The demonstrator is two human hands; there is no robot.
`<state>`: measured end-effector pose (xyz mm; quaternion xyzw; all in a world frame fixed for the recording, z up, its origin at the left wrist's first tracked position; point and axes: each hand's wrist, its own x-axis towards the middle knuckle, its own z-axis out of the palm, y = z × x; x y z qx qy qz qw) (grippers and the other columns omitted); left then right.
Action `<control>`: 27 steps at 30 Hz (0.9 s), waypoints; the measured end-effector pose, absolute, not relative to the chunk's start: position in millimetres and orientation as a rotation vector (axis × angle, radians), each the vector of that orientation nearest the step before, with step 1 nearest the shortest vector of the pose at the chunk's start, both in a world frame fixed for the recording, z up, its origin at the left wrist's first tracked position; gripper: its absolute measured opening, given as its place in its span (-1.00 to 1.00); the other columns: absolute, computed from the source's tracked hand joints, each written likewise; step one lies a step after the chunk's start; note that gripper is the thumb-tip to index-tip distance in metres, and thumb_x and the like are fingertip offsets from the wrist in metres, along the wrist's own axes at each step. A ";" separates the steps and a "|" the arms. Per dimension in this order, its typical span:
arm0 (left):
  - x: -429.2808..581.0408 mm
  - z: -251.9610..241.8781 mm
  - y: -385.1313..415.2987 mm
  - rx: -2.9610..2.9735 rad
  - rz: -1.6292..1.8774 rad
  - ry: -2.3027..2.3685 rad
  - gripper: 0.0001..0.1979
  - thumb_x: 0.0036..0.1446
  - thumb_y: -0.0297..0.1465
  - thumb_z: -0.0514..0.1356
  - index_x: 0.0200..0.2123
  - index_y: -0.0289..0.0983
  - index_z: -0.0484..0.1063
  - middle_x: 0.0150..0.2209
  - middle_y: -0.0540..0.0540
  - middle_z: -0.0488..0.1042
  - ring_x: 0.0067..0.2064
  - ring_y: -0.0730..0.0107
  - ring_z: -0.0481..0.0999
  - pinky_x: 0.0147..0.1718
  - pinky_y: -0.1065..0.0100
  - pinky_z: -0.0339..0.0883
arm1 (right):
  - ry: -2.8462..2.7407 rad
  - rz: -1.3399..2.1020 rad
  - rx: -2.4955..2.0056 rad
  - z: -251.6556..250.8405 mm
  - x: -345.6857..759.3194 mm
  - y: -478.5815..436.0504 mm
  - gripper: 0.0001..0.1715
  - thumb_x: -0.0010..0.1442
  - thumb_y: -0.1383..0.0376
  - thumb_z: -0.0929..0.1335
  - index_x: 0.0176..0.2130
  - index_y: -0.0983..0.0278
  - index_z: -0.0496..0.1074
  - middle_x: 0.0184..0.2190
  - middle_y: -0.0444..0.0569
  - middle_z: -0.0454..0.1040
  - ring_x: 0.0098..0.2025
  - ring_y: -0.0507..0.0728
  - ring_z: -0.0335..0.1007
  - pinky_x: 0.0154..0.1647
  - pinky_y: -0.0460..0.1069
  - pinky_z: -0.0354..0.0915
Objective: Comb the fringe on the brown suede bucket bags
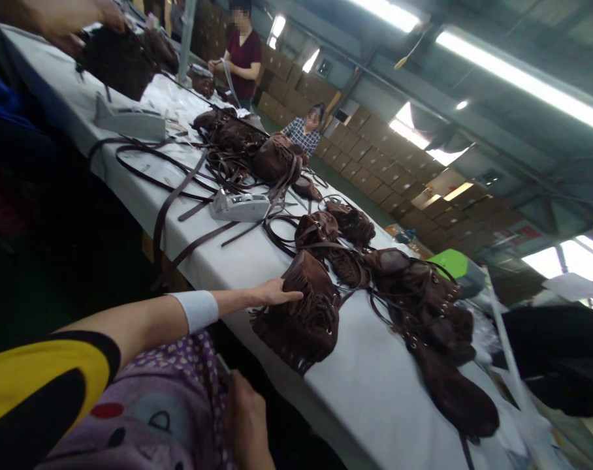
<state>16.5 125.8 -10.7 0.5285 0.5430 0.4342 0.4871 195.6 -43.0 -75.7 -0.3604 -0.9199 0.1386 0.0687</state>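
Observation:
A dark brown fringed bag lies at the near edge of the white table, its fringe hanging toward the rim. My left hand is closed on its side, thumb over the fringe and the other fingers partly hidden. Low in the view, my right hand is held close to my purple patterned apron. Its fingers are hidden against the cloth, beside a small greyish edge I cannot make out. Just beyond the held bag sits another brown bag with straps.
Several brown bags with long straps line the white table. Two grey tape dispensers stand along it. Another person's hand grips a dark bag at upper left. Two people stand beyond; stacked cartons fill the back.

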 end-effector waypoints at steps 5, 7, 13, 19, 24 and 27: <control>-2.0 -23.8 86.7 1.313 0.941 1.219 -0.41 -0.11 -0.10 0.31 -0.06 -0.34 0.43 -0.15 -0.13 0.54 -0.15 0.20 0.50 -0.24 0.36 0.36 | -2.351 0.288 -1.188 -42.8 232.1 6.5 -0.60 0.35 0.33 0.07 0.01 0.28 0.35 -0.23 0.09 0.47 -0.23 0.14 0.46 -0.23 -0.03 0.38; -3.1 -31.8 71.1 1.350 0.875 1.242 -0.52 -0.15 -0.20 0.33 -0.15 -0.33 0.46 -0.29 -0.07 0.53 -0.28 0.25 0.49 -0.35 0.39 0.34 | -2.304 0.267 -1.220 -28.3 232.4 17.5 -0.61 0.37 0.29 0.07 0.01 0.26 0.35 -0.27 0.04 0.41 -0.30 0.12 0.42 -0.29 -0.04 0.36; 13.8 -49.2 42.8 1.313 0.775 1.148 -0.78 0.01 -0.27 0.13 -0.42 -0.32 0.43 -0.49 -0.02 0.41 -0.42 0.36 0.40 -0.42 0.41 0.28 | -2.394 0.166 -1.155 -9.3 201.4 44.4 -0.50 0.33 0.38 0.06 0.19 0.24 0.23 -0.26 -0.01 0.37 -0.29 0.09 0.36 -0.27 -0.06 0.31; 11.3 -49.0 32.9 1.370 0.727 1.119 -0.80 -0.01 -0.28 0.15 -0.52 -0.30 0.37 -0.54 0.02 0.35 -0.47 0.43 0.30 -0.49 0.45 0.20 | -2.821 -0.069 -1.202 -0.3 175.6 59.1 -0.31 0.21 0.48 0.16 0.28 0.15 0.09 -0.29 -0.02 0.41 -0.31 0.10 0.38 -0.32 -0.08 0.26; -16.4 -28.7 31.0 1.354 0.587 1.088 -0.70 0.02 -0.16 0.14 -0.41 -0.30 0.46 -0.56 -0.01 0.42 -0.63 0.50 0.23 -0.67 0.46 0.07 | -3.036 0.099 -1.051 -0.6 181.7 52.8 -0.32 0.20 0.27 0.27 0.28 0.10 0.10 -0.28 -0.06 0.48 -0.30 0.11 0.44 -0.33 -0.08 0.23; -28.5 -13.8 35.0 1.379 0.610 1.291 -0.51 0.00 0.00 0.16 -0.24 -0.31 0.46 -0.42 -0.09 0.49 -0.51 0.37 0.41 -0.59 0.42 0.23 | -3.065 0.070 -1.070 -8.4 189.5 52.3 -0.50 0.26 0.11 0.25 0.18 0.03 0.25 -0.31 -0.06 0.52 -0.33 0.13 0.47 -0.39 -0.07 0.19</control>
